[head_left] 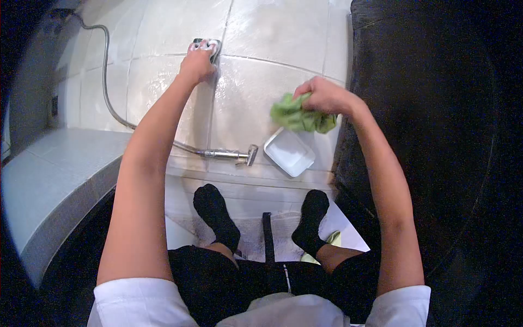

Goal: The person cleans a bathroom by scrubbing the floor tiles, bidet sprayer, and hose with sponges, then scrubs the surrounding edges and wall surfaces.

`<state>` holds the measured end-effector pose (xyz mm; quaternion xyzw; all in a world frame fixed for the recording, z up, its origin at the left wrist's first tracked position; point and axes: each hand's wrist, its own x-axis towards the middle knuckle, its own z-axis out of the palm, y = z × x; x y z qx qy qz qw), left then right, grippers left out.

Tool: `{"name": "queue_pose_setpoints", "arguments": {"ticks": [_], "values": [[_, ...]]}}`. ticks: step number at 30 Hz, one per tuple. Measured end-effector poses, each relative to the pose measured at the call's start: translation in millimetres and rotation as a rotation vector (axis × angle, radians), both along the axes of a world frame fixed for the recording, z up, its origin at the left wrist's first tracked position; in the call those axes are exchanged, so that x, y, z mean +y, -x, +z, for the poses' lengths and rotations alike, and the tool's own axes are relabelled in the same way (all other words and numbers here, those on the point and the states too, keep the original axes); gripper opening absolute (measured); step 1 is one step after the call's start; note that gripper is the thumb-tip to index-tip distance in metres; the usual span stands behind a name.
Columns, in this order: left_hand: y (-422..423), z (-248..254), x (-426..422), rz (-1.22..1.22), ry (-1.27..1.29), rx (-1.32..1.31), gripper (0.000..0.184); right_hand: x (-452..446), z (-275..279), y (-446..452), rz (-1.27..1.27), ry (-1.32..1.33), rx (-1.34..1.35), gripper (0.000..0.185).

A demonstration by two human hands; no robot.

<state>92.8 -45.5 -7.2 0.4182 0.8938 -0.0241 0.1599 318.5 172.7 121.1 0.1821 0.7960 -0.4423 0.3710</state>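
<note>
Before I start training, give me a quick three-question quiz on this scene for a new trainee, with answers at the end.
1. Which open container lies beside the head of the chrome handheld sprayer?
2. True or false: the right hand holds the green cloth.
3. What is under the fingers of the left hand? A, the green cloth; B, the sprayer; C, something foamy.

Key: 1. The white plastic tub. 2. True. 3. C; exactly what it is can't be made out.
</note>
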Motion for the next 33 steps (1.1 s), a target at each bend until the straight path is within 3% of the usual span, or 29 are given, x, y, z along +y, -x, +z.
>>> {"name": "queue_pose_setpoints", "arguments": {"ticks": [6,9,11,13,14,15,17,18,20,22,23,25,27,30,31,32,33], "values": [[-5.9,-21.8,-3.1,-0.015,-0.08,0.009,0.068,-23.4,-20.4,-32.7,0.391,0.023,-0.398,0.034],[-20.2,-2.3,2.2,0.068,0.008,-0.022,0.067,-49.5,-33.3,-50.6,0.158,0.005,-0.527,0.034],[-19.4,-3.2,3.3,0.054,0.033,-0.023,0.067,-52.4,-32.7,-49.9,0.236,-0.001,-0.503,0.034],[-21.0,-2.3,4.9,0.043,0.055,-0.023,0.067,-41.5,-44.7,-42.9,0.531,-0.246,-0.306,0.045],[-24.8,0.3,4.0,0.038,0.053,-0.037,0.067,-28.3,-36.2,-38.0,0.261,-0.233,-0.381,0.047],[-28.4,2.1,3.1,0.029,0.053,-0.051,0.068,-19.1,-46.2,-47.2,0.26,-0.234,-0.38,0.047],[-44.2,6.2,3.5,-0.048,0.072,-0.044,0.069,-3.4,-92.4,-71.5,-0.407,-0.752,-0.16,0.052],[-52.7,7.9,3.5,-0.125,0.092,-0.036,0.069,-2.2,-111.3,-79.1,-0.412,-0.755,-0.159,0.052],[-80.9,0.6,-0.5,-0.268,0.021,0.031,0.067,-5.6,-148.9,-106.9,-0.566,-0.737,0.303,0.053],[-101.9,-2.3,3.0,-0.315,-0.031,0.028,0.067,-41.3,-194.9,-129.7,-0.472,-0.999,0.512,0.049],[-110.2,-5.3,4.4,-0.364,-0.106,-0.023,0.066,-57.2,-185.4,-126.4,-0.47,-1.001,0.501,0.049],[-118.8,-8.4,8.3,-0.425,-0.167,-0.089,0.065,-80.1,-151.3,-114.6,-0.227,-0.783,0.486,0.052],[-116.7,-8.3,16.8,-0.457,-0.229,-0.083,0.065,-34.9,-176.2,-90.3,-0.276,-0.674,0.674,0.052],[-119.3,-18.0,42.6,-0.433,-0.289,-0.055,0.065,66.2,-207.4,-52.8,-0.358,-0.936,0.566,0.052],[-128.1,-27.6,51.3,-0.512,-0.338,-0.102,0.064,98.3,-185.2,-32.5,-0.471,-0.736,0.41,0.042],[-140.5,-37.9,61.7,-0.594,-0.392,-0.147,0.063,118.9,-175.9,-17.8,-0.471,-0.844,0.352,0.03],[-165.9,-38.4,72.5,-0.621,-0.431,-0.242,0.057,160.5,-175.3,-5.1,0.271,-0.927,0.258,0.024]]}}
